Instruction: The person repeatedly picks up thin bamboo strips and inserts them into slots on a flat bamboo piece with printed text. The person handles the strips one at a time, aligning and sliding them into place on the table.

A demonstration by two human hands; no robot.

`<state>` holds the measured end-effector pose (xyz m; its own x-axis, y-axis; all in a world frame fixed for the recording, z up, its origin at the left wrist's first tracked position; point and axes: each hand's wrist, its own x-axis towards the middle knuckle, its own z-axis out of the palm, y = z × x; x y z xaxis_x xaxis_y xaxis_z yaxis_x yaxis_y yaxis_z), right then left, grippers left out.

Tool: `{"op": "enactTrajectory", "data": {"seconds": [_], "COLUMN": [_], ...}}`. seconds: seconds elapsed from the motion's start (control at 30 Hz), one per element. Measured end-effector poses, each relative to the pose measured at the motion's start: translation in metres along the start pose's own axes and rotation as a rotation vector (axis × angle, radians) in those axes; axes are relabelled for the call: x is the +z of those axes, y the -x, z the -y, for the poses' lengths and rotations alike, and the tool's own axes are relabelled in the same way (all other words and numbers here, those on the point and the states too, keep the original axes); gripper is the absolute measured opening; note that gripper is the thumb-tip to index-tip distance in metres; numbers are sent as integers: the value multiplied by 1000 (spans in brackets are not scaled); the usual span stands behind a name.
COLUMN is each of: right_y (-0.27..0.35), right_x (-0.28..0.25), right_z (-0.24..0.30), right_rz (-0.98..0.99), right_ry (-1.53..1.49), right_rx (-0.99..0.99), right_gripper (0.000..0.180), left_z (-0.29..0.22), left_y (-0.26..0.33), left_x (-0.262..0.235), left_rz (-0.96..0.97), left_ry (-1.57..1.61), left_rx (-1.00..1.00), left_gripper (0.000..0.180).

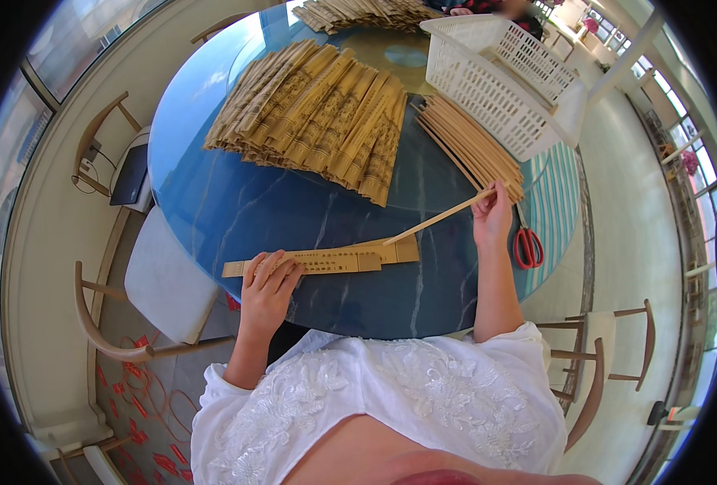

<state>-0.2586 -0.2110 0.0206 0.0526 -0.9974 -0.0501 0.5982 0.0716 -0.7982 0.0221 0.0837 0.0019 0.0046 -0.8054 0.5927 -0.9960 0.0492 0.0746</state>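
Observation:
In my right hand (pixel 494 217) is a thin pale wooden stick (pixel 439 217), pinched near its upper end. The stick slants down to the left, and its lower tip reaches a tan printed paper strip (pixel 407 250). A second tan printed strip (pixel 338 263) overlaps that one and lies along the near part of the table. My left hand (pixel 271 281) grips its left portion, fingers over the top and thumb hidden. Just beyond my right hand lies a bundle of similar wooden sticks (pixel 467 145). Red-handled scissors (pixel 528 247) rest to the right of it.
A large heap of tan printed strips (pixel 314 113) covers the table's far left, with another pile (pixel 366 14) behind. At the far right stands a white slotted plastic basket (pixel 496 89). Chairs (pixel 172 275) flank the round dark blue table (pixel 358 303). Someone sits across it.

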Motion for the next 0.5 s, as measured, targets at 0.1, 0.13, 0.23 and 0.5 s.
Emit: {"op": "enactTrajectory", "data": {"seconds": [0.1, 0.13, 0.23, 0.5], "right_y": [0, 1, -3, -1], "right_x": [0, -1, 2, -1], "right_z": [-1, -2, -5, -1], "right_rz": [33, 45, 52, 38], "right_ry": [41, 52, 50, 86], "right_rx": [-47, -53, -60, -82], "right_gripper": [26, 26, 27, 25], "left_z": [2, 2, 6, 5], "left_y": [1, 3, 5, 5], "left_x": [-2, -2, -3, -1], "left_rz": [-4, -5, 5, 9], "left_ry": [-9, -10, -35, -11], "left_rx": [-19, -28, -57, -57], "left_gripper": [22, 22, 22, 24]}}
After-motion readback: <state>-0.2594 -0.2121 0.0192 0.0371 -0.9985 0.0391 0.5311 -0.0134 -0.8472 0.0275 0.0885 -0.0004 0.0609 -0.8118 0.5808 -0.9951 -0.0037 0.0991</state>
